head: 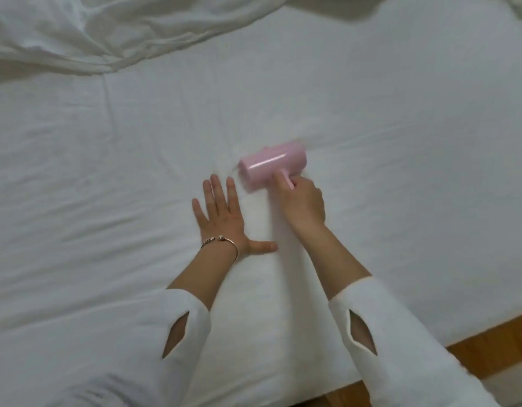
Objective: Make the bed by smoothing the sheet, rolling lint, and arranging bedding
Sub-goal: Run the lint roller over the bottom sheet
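A pink lint roller (270,165) lies with its drum on the white bed sheet (400,142), near the middle of the bed. My right hand (303,204) is closed around its short pink handle, just behind the drum. My left hand (224,218) rests flat on the sheet to the left of the roller, palm down, fingers spread, thumb pointing right. A thin bracelet circles that wrist. A crumpled white duvet (107,30) is bunched at the far left of the bed.
The sheet has shallow creases on the left half. The bed's near edge runs diagonally at lower right, with wooden floor (494,348) beyond it. Both forearms wear white sleeves with slits.
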Motion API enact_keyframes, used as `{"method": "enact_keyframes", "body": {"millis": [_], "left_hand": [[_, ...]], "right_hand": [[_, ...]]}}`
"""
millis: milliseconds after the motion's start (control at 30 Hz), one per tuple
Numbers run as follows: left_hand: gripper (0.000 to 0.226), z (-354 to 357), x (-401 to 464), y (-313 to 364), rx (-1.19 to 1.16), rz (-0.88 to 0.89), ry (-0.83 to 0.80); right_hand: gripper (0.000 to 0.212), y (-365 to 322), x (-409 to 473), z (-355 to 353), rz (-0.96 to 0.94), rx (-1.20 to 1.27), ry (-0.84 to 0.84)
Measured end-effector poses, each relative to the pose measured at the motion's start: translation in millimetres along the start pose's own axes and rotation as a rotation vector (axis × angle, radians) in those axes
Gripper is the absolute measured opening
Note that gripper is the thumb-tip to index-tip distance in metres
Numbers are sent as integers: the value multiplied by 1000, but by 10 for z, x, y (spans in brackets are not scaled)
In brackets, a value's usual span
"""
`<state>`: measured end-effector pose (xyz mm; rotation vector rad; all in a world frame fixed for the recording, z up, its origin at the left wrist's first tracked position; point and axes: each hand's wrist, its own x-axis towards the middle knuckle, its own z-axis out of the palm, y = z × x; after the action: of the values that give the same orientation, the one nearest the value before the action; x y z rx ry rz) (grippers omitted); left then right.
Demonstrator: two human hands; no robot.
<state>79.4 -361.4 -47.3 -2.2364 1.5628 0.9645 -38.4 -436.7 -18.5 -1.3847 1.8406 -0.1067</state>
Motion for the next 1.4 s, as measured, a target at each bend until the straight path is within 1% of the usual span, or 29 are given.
{"method": "enact_keyframes", "body": {"millis": [100, 167, 200, 267, 400, 500, 600, 700, 767, 800, 900, 967, 1067, 1200, 1300, 1400], "left_hand": [[164, 38, 46, 115, -22, -110, 2], [164, 31, 62, 135, -13, -134, -13], [164, 15, 56, 146, -11, -146, -19], [164, -24, 30, 185, -4, -167, -28], [161, -44, -71, 242, 13, -155, -68], [159, 91, -280, 284, 84, -28, -133], [155, 275, -507, 363, 163, 96, -204], [152, 335, -555, 475, 140, 156, -181], [150, 320, -525, 578, 99, 193, -147], [149, 318, -503, 642, 93, 216, -125], [149, 338, -433, 903, 117, 259, -88], [150, 376, -385, 1111, 124, 262, -65], [152, 438, -319, 1407, 102, 243, -51], [155, 512, -219, 1708, 63, 146, -7], [156, 507, -100, 1912, 7, 50, 24], [154, 444, 40, 2188, -109, -69, 67]], "right_hand": [[47, -637, 624, 7, -102, -3, -33], [46, -830, 856, -10, -123, 12, -68], [46, -818, 870, -23, -126, 11, -87], [49, -563, 697, -76, -115, -6, -106], [48, 411, -52, -281, 5, -66, -141], [45, 930, -542, -469, 92, -124, -192], [43, 1117, -700, -626, 114, -55, -222], [49, 1194, -744, -799, 108, 33, -136], [49, 1281, -846, -878, 97, 83, -85], [46, 1344, -901, -906, 95, 127, -66], [27, 1558, -1034, -1005, 139, 266, 12], [29, 1704, -1032, -1112, 170, 308, 84], [46, 1884, -871, -1290, 192, 283, 175], [44, 1824, -362, -1408, 239, 68, 106], [46, 1451, 271, -1372, 122, -12, 89], [47, 932, 924, -1418, -6, 17, 31]]}}
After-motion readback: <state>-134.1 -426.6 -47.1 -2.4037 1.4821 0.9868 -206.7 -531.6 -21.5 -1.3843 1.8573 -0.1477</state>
